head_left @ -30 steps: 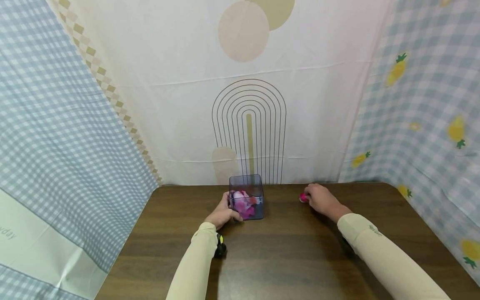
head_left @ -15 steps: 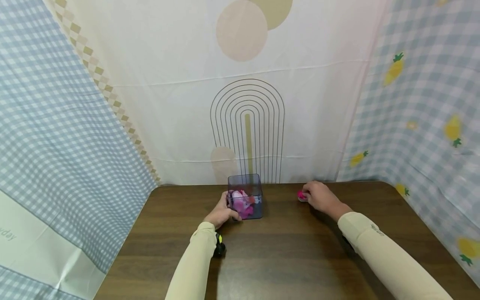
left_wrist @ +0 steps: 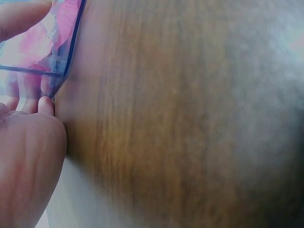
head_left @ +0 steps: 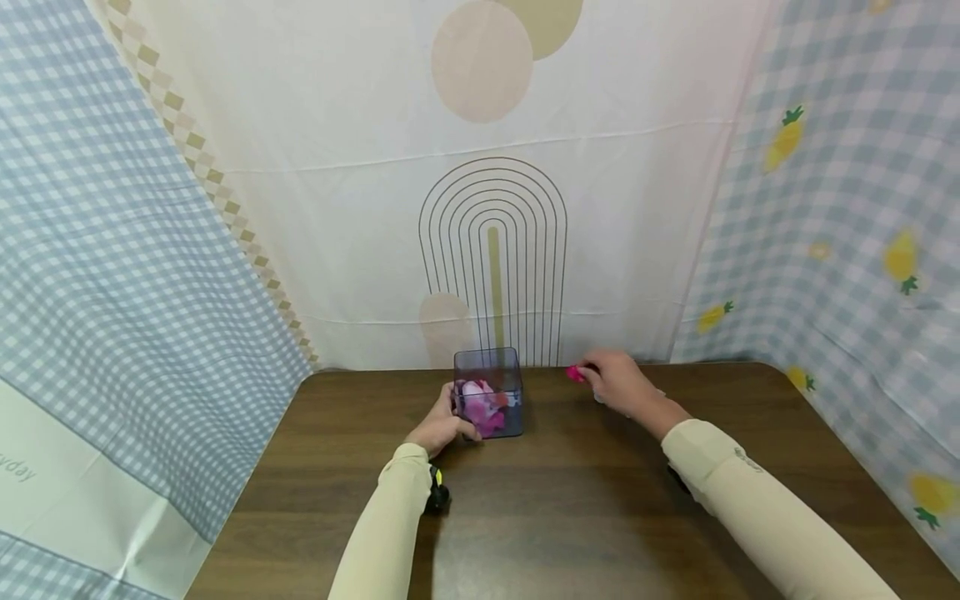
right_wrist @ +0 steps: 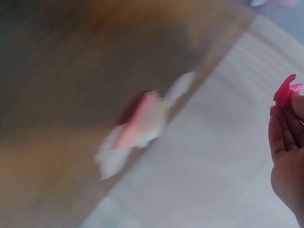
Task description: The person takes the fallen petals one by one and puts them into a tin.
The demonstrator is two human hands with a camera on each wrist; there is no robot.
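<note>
A clear bluish plastic box [head_left: 513, 421] stands open-topped toward the back of the table, holding pink and white petals [head_left: 480, 408]. My left hand [head_left: 438, 427] grips its left side, thumb at the near face and fingers behind; the left wrist view shows this hand [left_wrist: 31, 156] against the box wall [left_wrist: 71, 54]. To the right of the box, my right hand [head_left: 622, 385] pinches a bright pink petal [head_left: 576, 373]. In the right wrist view that petal [right_wrist: 284, 92] sticks out beyond the fingertips. Blurred pale pink and white petals [right_wrist: 142, 123] lie below, partly hidden by the hand in the head view.
The brown wooden table [head_left: 525, 517] ends at the back against a hanging cream cloth [head_left: 360, 250]. Checked blue cloths hang at the left and right sides. A small black device [head_left: 438, 496] sits at the left wrist.
My right hand has lifted and moved left toward the box with the pink petal, uncovering white bits near where it was. The left hand and the box stay in place.
</note>
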